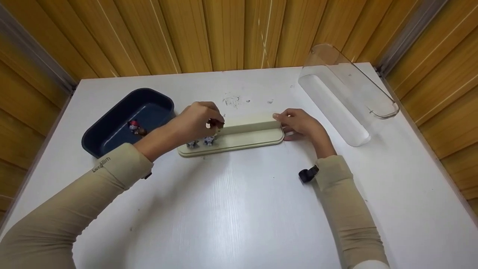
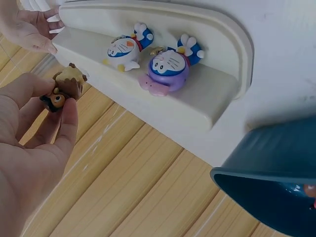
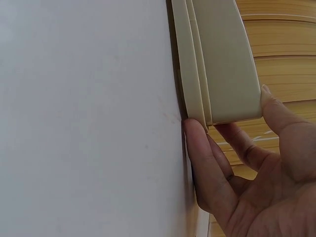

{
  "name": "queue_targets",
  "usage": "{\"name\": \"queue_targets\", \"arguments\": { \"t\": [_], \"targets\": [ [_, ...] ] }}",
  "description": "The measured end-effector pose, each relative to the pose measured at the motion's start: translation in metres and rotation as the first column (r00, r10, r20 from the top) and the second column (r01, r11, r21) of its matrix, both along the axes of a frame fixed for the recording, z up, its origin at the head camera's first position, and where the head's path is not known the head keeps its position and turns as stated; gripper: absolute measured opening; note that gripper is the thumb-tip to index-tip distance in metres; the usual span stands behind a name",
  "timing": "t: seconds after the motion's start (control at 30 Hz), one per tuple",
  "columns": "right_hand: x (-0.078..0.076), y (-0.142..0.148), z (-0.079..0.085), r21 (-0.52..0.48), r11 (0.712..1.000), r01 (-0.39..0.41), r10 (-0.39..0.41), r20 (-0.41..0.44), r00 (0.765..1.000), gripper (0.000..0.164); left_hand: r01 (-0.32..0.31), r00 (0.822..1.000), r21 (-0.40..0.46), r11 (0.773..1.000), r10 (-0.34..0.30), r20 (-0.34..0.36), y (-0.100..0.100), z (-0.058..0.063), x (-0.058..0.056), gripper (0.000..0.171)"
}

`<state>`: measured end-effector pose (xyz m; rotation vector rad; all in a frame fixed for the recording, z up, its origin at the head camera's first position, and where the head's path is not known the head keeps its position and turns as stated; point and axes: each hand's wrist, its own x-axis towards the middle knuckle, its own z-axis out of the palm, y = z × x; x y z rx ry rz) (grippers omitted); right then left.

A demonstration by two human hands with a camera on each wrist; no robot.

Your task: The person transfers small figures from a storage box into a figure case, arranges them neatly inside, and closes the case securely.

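Note:
A cream stepped display base (image 1: pixel 250 140) lies on the table. My left hand (image 1: pixel 194 119) is above its left part, pinching a small brown-and-yellow figurine (image 2: pixel 70 81) between thumb and fingers. Two blue-and-white cat figurines, one with a purple body (image 2: pixel 170 74) and one with a white body (image 2: pixel 123 53), stand on the base near its left end. At the opposite end my right hand (image 1: pixel 298 122) grips the base, its thumb at the top of the raised step and a fingertip (image 3: pixel 196 129) at the bottom edge.
A dark blue tub (image 1: pixel 91 140) stands at the left with a few small figurines (image 1: pixel 134 126) inside, partly hidden by my left forearm. A long transparent cover (image 1: pixel 336 108) lies at the back right. Wooden panels (image 1: pixel 224 33) border the white table.

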<state>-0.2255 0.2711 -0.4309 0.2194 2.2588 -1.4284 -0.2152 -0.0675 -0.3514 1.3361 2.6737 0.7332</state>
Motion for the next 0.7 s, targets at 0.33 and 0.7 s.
{"name": "queue_targets", "arguments": {
  "t": [0.33, 0.7],
  "targets": [
    [0.001, 0.001, 0.001, -0.038, 0.999, 0.028, -0.028, 0.005, 1.000, 0.048, 0.043, 0.999, 0.017, 0.999, -0.042, -0.023, 0.003, -0.002, -0.002, 0.016],
    [0.002, 0.001, 0.001, -0.003, 1.000, -0.001, 0.001, -0.001, 1.000, 0.053, 0.109, 0.992, 0.016, 0.994, -0.108, -0.063, 0.011, -0.006, -0.002, 0.015]
  ]
}}
